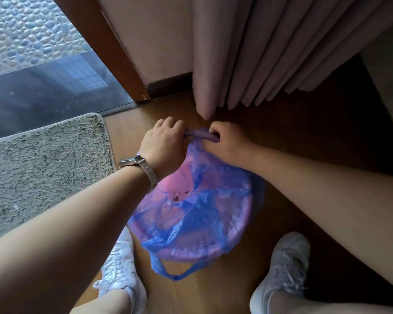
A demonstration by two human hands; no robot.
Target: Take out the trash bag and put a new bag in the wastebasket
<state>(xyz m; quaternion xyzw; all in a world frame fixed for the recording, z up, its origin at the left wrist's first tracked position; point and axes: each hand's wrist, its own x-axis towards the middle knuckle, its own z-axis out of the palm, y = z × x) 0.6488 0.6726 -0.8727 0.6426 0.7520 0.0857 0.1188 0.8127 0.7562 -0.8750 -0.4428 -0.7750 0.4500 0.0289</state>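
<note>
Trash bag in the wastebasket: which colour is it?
The trash bag is translucent blue; head view.

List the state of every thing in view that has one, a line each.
left hand, grip closed on the bag's bunched far edge
right hand, grip closed on that same edge
blue trash bag, in the wastebasket, spread over its rim, near handle hanging outside
wastebasket, upright on the floor, lined
curtain, hanging in folds
rug, lying flat
wristwatch, strapped on

The wastebasket (250,211) stands on the floor (236,293) between the left shoe (120,268) and right shoe (284,270). A mat (43,177) lies left — a curtain (270,53) hangs behind.
</note>
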